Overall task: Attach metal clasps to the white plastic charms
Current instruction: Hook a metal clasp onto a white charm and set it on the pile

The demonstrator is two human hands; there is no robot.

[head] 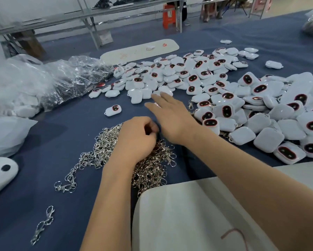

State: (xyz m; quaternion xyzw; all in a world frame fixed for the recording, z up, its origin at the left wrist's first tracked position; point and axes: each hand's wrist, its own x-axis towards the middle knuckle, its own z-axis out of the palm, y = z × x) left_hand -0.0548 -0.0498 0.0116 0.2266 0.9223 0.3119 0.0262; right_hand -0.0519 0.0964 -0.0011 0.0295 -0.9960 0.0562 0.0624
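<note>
A big pile of white plastic charms [193,75] with dark red-rimmed ovals spreads across the blue table [65,134]. More of the white charms [271,120] are heaped at the right, some with clasps on them. A tangle of silver metal clasps [105,147] lies at the centre. My left hand [135,138] rests on that tangle with its fingers curled; what they pinch is blurred. My right hand [168,115] stretches out flat, fingers straight, over the cloth toward the near edge of the charm pile. One lone charm [113,109] lies to the left of it.
Clear plastic bags [49,82] of parts fill the left side. A white board [139,49] lies behind the pile. A white sheet [184,218] covers the near right corner. Loose clasps [43,223] lie at the near left, beside a white object [0,173] with dark holes.
</note>
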